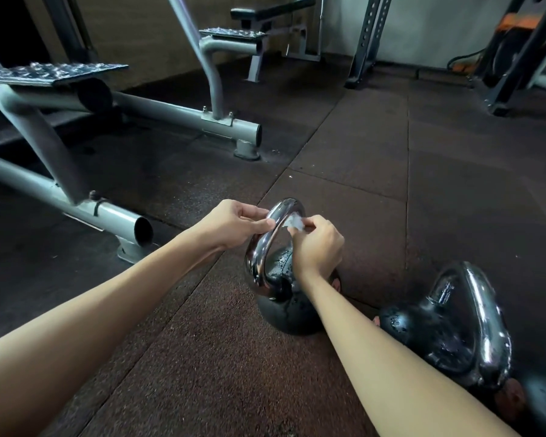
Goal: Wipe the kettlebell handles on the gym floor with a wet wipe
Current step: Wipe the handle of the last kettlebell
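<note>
On the gym floor point(344, 146), right hand point(320, 247) presses wet wipe point(293, 223) against kettlebell handle point(265, 247).

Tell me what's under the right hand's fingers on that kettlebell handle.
A crumpled wet wipe pressed against the chrome handle; the right hand covers the rest of it.

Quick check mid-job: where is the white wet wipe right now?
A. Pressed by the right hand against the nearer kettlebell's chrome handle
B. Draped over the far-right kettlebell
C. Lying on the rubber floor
A: the crumpled white wet wipe sits pinched in the right hand against the shiny chrome handle of the black kettlebell, which the left hand steadies.
</note>
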Action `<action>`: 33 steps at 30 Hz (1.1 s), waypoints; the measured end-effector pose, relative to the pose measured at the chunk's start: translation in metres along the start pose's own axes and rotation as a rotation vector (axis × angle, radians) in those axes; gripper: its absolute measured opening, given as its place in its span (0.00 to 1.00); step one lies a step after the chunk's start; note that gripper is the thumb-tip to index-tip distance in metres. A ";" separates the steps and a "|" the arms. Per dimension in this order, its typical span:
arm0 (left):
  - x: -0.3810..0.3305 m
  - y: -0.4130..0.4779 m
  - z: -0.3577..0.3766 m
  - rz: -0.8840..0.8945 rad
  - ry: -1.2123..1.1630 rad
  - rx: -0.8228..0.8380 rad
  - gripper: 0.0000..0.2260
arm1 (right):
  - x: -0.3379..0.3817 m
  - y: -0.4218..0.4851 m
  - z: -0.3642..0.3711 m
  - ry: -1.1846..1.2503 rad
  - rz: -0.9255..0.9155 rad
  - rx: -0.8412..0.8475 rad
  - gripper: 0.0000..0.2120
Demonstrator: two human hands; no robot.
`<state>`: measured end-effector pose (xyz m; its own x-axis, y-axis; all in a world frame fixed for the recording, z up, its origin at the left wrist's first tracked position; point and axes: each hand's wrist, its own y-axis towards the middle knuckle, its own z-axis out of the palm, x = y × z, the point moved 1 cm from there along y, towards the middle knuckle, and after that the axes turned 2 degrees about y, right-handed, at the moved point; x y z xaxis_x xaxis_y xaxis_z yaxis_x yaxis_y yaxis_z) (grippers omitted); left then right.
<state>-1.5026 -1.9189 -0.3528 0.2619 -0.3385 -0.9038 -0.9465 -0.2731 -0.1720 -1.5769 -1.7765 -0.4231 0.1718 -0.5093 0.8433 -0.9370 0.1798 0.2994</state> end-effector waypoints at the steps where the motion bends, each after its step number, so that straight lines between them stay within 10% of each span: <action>1: 0.001 0.000 0.000 0.000 0.001 -0.005 0.09 | 0.002 0.002 0.001 0.008 -0.010 -0.020 0.05; 33: 0.001 -0.006 -0.017 0.016 0.148 -0.048 0.02 | 0.016 -0.028 -0.019 0.297 0.038 0.492 0.05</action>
<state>-1.4936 -1.9331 -0.3463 0.2756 -0.4712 -0.8379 -0.9415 -0.3080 -0.1365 -1.5417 -1.7740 -0.4097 0.1467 -0.2389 0.9599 -0.9631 -0.2556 0.0836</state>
